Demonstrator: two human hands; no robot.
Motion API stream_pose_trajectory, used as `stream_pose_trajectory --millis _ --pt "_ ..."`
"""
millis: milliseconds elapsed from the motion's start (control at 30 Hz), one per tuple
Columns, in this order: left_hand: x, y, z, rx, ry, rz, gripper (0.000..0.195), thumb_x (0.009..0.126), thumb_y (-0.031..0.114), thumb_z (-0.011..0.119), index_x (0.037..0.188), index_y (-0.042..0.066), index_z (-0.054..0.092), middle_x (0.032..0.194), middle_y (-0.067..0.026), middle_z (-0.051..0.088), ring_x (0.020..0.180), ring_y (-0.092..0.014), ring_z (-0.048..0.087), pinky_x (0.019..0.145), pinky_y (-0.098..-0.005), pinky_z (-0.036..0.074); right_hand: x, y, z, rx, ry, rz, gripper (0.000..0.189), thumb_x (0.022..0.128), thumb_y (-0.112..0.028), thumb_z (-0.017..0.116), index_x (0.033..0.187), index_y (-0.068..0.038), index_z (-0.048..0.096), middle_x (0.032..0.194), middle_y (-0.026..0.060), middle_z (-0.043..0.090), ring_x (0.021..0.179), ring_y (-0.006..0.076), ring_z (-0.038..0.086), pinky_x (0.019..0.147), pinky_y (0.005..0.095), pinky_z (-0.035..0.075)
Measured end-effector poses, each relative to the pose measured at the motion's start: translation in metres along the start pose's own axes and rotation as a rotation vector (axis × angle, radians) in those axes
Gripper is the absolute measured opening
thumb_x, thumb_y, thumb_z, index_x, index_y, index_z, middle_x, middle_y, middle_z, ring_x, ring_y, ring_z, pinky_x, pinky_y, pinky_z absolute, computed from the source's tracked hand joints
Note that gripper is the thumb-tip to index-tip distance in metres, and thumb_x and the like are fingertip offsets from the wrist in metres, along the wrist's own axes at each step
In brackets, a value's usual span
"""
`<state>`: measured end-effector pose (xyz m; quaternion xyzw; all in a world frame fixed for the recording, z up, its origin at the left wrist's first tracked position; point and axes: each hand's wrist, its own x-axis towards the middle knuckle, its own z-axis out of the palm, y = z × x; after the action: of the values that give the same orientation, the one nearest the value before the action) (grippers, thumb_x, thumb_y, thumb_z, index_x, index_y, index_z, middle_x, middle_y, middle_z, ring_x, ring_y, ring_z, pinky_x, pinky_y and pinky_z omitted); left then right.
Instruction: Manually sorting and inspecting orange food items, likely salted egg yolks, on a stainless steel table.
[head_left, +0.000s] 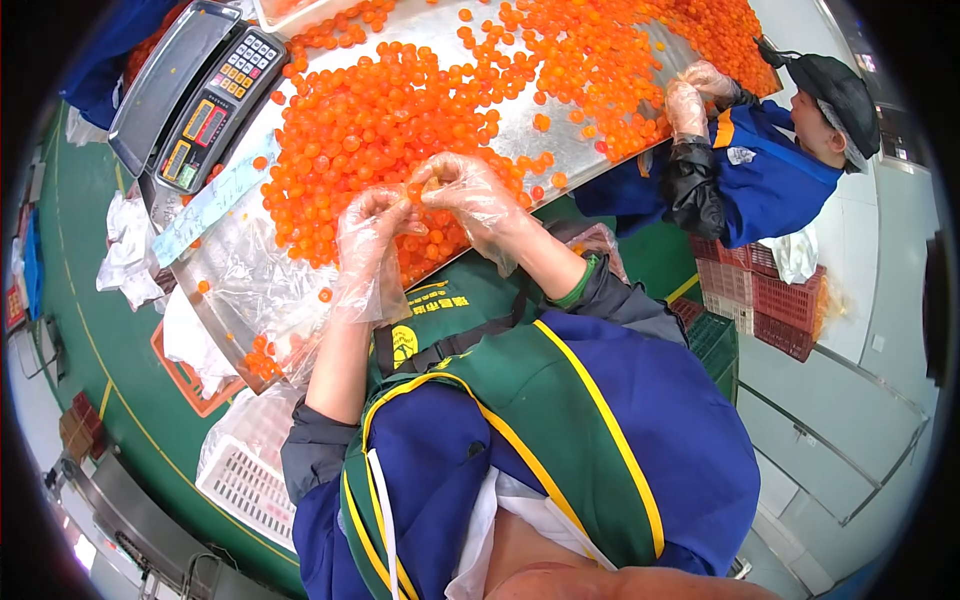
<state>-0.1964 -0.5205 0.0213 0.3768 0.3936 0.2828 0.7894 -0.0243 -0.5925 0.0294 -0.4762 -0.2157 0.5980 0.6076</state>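
Note:
In transparent disposable plastic gloves, my left hand (369, 229) and my right hand (466, 196) meet over a large heap of orange salted egg yolks (360, 124). Between their fingertips they pinch one egg yolk (414, 193). A thin yellowish scrap shows at the right fingers, too small to name for sure. The heap lies on a stainless steel table (525, 120), reaching up to its near edge just below my hands. A clear plastic sheet (244, 262) covers the table to the left of my left hand.
A digital scale (206, 112) stands at the upper left, beside a light-blue strip bearing writing (217, 196). At the right a gloved co-worker (750, 165) handles yolks. A white plastic basket (251, 480) and an orange crate (184, 375) sit low on the left; stacked crates (780, 300) stand right.

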Motion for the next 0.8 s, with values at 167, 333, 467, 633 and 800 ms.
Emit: stream_pose_trajectory --millis 167,333,467,633,800 --pt "0.002 0.003 0.002 0.029 0.025 -0.016 0.01 0.094 0.004 0.069 0.101 -0.003 0.066 0.089 -0.0122 0.07 0.079 -0.02 0.07 0.071 -0.0341 0.061 -0.002 -0.012 0.005 -0.1 -0.029 -0.02 0.021 0.083 -0.001 0.073 0.104 -0.005 0.071 0.096 0.0003 0.065 0.086 0.0083 0.058 0.077 0.0251 0.047" --pt "0.005 0.006 0.005 0.037 0.008 -0.045 0.012 0.095 0.005 0.068 0.103 -0.004 0.067 0.089 -0.0117 0.071 0.08 -0.02 0.07 0.071 -0.0334 0.06 -0.003 -0.024 0.013 -0.451 0.033 -0.204 0.018 0.083 0.001 0.07 0.101 -0.003 0.071 0.095 0.0017 0.065 0.089 0.01 0.06 0.078 0.0268 0.048" --pt "0.004 0.005 0.014 0.034 0.013 -0.022 0.012 0.095 0.005 0.067 0.103 -0.004 0.067 0.09 -0.011 0.07 0.08 -0.02 0.069 0.07 -0.0332 0.06 -0.005 -0.026 0.01 -0.602 0.061 -0.235 0.02 0.082 0.002 0.068 0.101 -0.002 0.071 0.096 0.0034 0.066 0.092 0.0127 0.062 0.078 0.0283 0.05" --pt "0.001 0.007 0.002 -0.033 0.013 -0.058 0.013 0.096 0.008 0.067 0.103 -0.003 0.066 0.089 -0.011 0.07 0.078 -0.02 0.069 0.067 -0.0338 0.06 0.002 -0.002 0.003 -0.013 0.082 0.121 0.019 0.083 0.003 0.068 0.1 -0.002 0.07 0.099 0.0064 0.068 0.089 0.0167 0.065 0.08 0.0286 0.051" --pt "-0.056 0.052 -0.068 0.165 0.349 -0.032 0.012 0.094 0.015 0.071 0.098 0.004 0.067 0.08 -0.0034 0.065 0.073 -0.014 0.065 0.067 -0.0271 0.054 0.003 -0.008 -0.051 -0.018 0.186 0.073 0.016 0.085 -0.003 0.069 0.101 -0.004 0.07 0.092 0.0043 0.068 0.08 0.0145 0.064 0.074 0.0303 0.054"
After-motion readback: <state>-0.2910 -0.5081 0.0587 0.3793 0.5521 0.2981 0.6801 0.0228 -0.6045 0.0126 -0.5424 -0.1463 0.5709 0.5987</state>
